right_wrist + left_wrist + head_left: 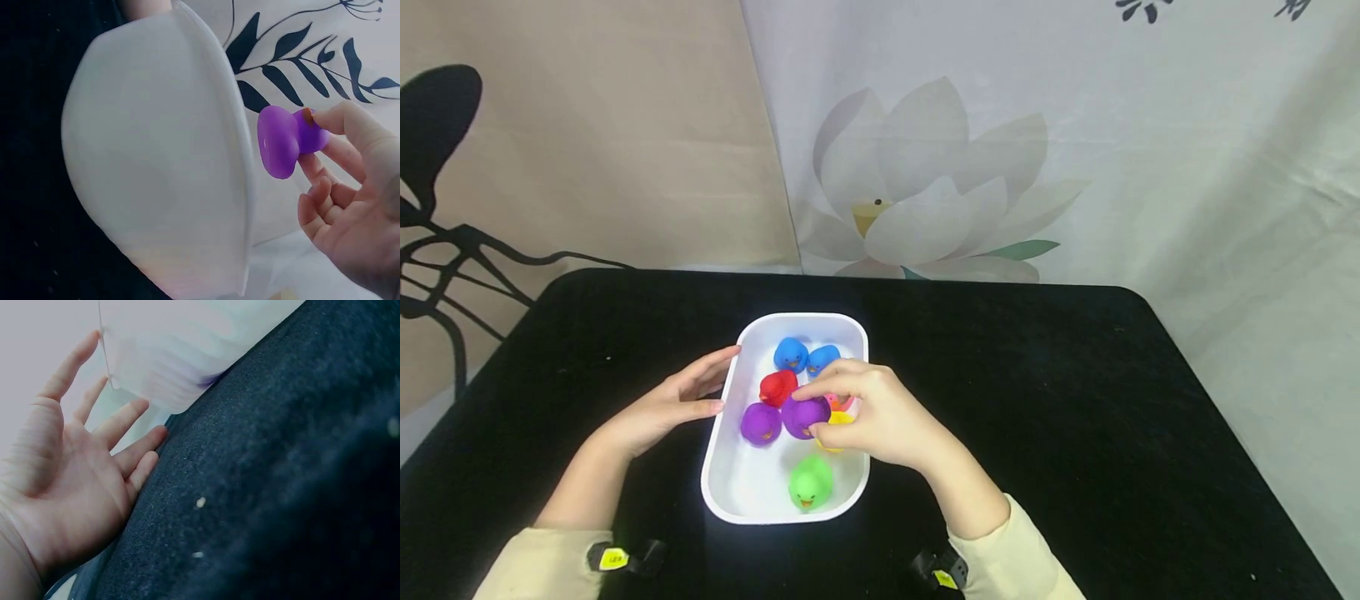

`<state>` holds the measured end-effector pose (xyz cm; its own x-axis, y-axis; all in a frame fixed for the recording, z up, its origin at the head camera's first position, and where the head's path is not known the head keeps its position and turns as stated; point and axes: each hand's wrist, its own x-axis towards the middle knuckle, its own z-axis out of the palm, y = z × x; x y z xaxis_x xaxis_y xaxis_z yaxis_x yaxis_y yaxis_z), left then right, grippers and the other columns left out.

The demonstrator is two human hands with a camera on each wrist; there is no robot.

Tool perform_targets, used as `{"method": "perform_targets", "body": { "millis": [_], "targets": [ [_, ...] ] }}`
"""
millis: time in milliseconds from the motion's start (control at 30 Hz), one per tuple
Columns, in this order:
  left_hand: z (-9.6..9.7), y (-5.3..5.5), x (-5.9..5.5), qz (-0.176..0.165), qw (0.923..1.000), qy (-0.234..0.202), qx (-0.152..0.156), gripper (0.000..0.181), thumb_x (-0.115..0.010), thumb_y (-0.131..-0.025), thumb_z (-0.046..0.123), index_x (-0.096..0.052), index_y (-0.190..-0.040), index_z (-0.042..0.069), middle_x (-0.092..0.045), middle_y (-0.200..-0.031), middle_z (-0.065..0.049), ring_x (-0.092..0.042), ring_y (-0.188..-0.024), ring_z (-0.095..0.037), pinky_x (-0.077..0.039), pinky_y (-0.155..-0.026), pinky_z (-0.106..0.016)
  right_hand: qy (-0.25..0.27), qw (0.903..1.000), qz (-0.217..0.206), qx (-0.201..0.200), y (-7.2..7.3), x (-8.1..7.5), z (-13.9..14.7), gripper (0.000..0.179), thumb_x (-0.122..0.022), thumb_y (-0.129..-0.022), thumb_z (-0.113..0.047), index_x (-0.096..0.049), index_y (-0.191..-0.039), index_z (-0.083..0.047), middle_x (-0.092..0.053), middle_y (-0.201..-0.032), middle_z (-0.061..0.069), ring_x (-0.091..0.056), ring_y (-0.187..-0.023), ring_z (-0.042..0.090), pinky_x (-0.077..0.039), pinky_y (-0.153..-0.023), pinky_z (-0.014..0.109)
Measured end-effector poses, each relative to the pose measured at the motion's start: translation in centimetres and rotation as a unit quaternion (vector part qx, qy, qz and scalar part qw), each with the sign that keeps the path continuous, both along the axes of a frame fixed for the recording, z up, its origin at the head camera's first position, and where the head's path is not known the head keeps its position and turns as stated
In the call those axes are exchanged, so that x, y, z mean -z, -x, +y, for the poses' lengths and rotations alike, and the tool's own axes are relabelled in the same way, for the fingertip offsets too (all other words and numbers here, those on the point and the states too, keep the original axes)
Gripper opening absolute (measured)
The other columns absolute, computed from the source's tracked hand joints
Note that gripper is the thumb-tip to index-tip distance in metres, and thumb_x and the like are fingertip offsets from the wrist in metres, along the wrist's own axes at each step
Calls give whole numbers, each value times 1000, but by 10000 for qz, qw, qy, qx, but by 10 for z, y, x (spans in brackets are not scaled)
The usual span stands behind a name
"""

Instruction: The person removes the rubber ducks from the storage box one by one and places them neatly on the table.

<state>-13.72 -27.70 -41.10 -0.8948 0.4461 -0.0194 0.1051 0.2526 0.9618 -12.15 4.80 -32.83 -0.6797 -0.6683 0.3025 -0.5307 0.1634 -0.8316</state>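
My right hand (pixel 887 419) pinches a purple toy duck (pixel 803 418) between thumb and fingers. In the right wrist view that duck (pixel 278 144) is held above the rim of a white tray (pixel 156 144). My left hand (pixel 670 400) touches the left rim of the tray (pixel 718 497) with its fingers extended; the left wrist view shows its palm facing the tray wall. Inside lie another purple duck (pixel 761 424), a red duck (pixel 778 387), two blue ducks (pixel 791 355) and a green duck (pixel 811 482). A yellow duck (pixel 838 421) and a pink duck (pixel 837 403) are partly hidden behind my right hand.
The tray stands on a black cloth-covered table (pixel 1037 400). A black chair (pixel 445 225) is beyond its left edge. Behind the table hangs a pale curtain (pixel 1150 167) with a flower print.
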Motion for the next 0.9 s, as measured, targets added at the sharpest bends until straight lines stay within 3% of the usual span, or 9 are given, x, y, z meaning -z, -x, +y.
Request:
{"method": "perform_targets", "body": {
  "millis": [200,467,667,900],
  "targets": [
    [0,1,2,-32,10000,1,-69,72,-64,-88,14,-28,-150,18,-29,-150,-11,-31,-130,-42,-46,-90,-56,-40,9992,-119,367,6,-4,11,36,-76,-75,-10,-72,-111,-10,-64,-106,-3,-57,-98,13,-56,-75,32],
    [0,0,2,-45,9999,21,-97,71,-64,-88,15,-28,-149,18,-29,-150,-10,-31,-130,-43,-45,-90,-57,-343,9952,65,910,15,-6,27,34,-76,-78,-9,-72,-111,-11,-63,-103,-4,-54,-88,25,-55,-61,29],
    [0,1,5,-79,9999,-17,-73,71,-64,-88,14,-29,-149,18,-30,-149,-10,-32,-129,-42,-45,-90,-56,-370,9908,22,1305,23,-2,40,33,-77,-79,-10,-72,-111,-14,-61,-101,-6,-50,-88,19,-54,-61,30],
    [0,1,5,-85,9999,-12,-67,71,-63,-88,14,-29,-150,19,-29,-150,-9,-32,-130,-42,-45,-91,-56,-467,9840,43,1721,34,4,56,32,-76,-80,-9,-73,-110,-16,-61,-99,-7,-48,-87,21,-52,-59,32]
  ]
}}
